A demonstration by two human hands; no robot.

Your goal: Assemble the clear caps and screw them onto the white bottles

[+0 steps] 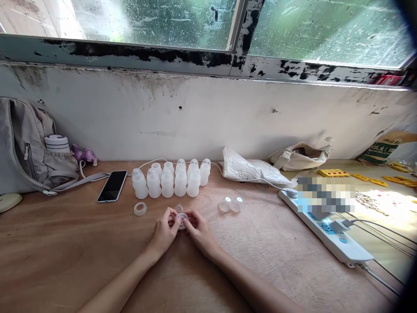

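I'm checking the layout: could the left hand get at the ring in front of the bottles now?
Probably yes: nothing stands between the ring and the left hand. Both it and the right hand hold a clear round piece, so letting go may come first.

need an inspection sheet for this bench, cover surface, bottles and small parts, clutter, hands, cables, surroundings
Surface: brown wooden tabletop, grain visible, some sheen
Job's things: white bottles standing upright in two rows; a loose ring nearer the person, at the left; two transparent round pieces at the right
Clutter: backpack, phone and white package on the table
Hands: left hand and right hand together hold a transparent round part
Cables: power strip at right with plugs in it; a white cord reaches its far end
Surroundings: stained wall; spotted window above, its frame patchy black
Spills: nothing seen
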